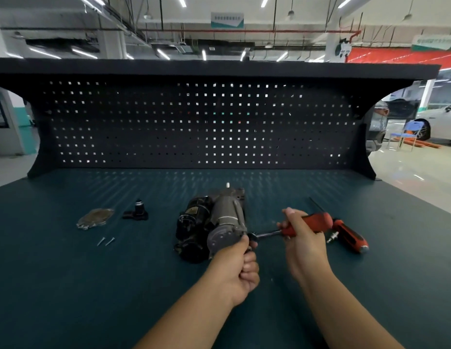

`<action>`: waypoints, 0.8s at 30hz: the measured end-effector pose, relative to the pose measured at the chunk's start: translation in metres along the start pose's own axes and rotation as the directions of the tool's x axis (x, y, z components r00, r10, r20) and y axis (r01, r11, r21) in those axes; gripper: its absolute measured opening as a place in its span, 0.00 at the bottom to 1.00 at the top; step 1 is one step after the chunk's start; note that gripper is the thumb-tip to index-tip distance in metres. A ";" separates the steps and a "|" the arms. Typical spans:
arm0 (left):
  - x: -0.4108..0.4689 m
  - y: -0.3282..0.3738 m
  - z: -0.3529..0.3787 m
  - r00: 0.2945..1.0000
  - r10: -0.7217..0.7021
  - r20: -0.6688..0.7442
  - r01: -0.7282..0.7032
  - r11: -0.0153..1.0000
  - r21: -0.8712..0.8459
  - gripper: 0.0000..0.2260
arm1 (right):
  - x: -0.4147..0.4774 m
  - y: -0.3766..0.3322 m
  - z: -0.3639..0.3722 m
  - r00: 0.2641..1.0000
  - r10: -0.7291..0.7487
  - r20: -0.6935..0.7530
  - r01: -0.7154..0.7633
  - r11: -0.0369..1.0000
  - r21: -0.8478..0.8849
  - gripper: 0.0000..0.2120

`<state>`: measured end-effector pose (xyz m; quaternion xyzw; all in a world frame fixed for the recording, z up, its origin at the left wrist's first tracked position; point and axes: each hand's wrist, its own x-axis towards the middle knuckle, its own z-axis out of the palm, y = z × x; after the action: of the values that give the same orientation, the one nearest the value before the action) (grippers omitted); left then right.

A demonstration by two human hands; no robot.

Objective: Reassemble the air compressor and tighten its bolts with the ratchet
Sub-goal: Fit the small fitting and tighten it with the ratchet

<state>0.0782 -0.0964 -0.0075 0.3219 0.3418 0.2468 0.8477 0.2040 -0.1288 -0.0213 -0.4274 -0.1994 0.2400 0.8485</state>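
Nearby, screws (pixel 106 241), spare screwdriver (pixel 350 234), bench (pixel 68 285)

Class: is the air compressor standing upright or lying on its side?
On its side: the air compressor lies lengthwise on the bench, round end facing the camera.

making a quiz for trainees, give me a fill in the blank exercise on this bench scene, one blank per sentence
1. The right hand grips the red handle of the ____.
2. The left hand steadies the air compressor at its ____ end, the one closest to the camera.
3. The number of loose screws lying on the bench left of the compressor is ____.
4. A second red and black tool lies to the ____ of the right hand.

Missing words: ratchet; near; two; right
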 end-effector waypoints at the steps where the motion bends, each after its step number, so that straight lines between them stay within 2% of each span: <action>1: 0.002 0.002 -0.001 1.000 -0.010 0.003 0.010 1.000 -0.022 0.14 | 0.004 -0.005 0.006 0.997 -0.058 0.058 0.061 0.997 -0.053 0.08; 3: 0.007 0.007 -0.003 1.000 -0.025 0.004 0.025 0.998 -0.051 0.14 | 0.013 -0.017 0.020 0.973 -0.114 0.200 0.159 0.961 -0.225 0.08; 6: 0.013 0.011 -0.004 0.999 -0.044 0.009 0.044 0.996 -0.076 0.14 | 0.034 -0.021 0.046 0.953 -0.047 0.299 0.185 0.871 -0.455 0.10; 10: 0.018 0.011 -0.005 0.998 -0.061 0.020 0.063 0.993 -0.097 0.13 | 0.067 -0.008 0.065 0.966 0.184 0.184 -0.037 0.796 -0.604 0.12; 13: 0.021 0.013 -0.005 0.997 -0.067 0.028 0.069 0.994 -0.083 0.12 | 0.083 0.003 0.069 0.922 0.365 0.133 -0.148 0.646 -0.748 0.13; 16: 0.023 0.016 -0.006 0.997 -0.077 0.031 0.078 0.995 -0.067 0.12 | 0.091 0.011 0.071 0.870 0.479 0.121 -0.213 0.585 -0.783 0.13; 21: 0.021 0.016 -0.006 0.997 -0.060 0.051 0.062 0.997 -0.043 0.12 | 0.091 0.015 0.063 0.830 0.532 0.166 -0.260 0.633 -0.729 0.12; 24: 0.022 0.016 -0.009 0.998 -0.057 0.040 0.060 0.995 -0.073 0.12 | 0.088 0.018 0.062 0.835 0.522 0.173 -0.242 0.632 -0.736 0.13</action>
<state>0.0823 -0.0682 -0.0102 0.2846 0.3256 0.2282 0.8723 0.2366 -0.0297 0.0105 -0.6897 -0.3329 0.4021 0.5018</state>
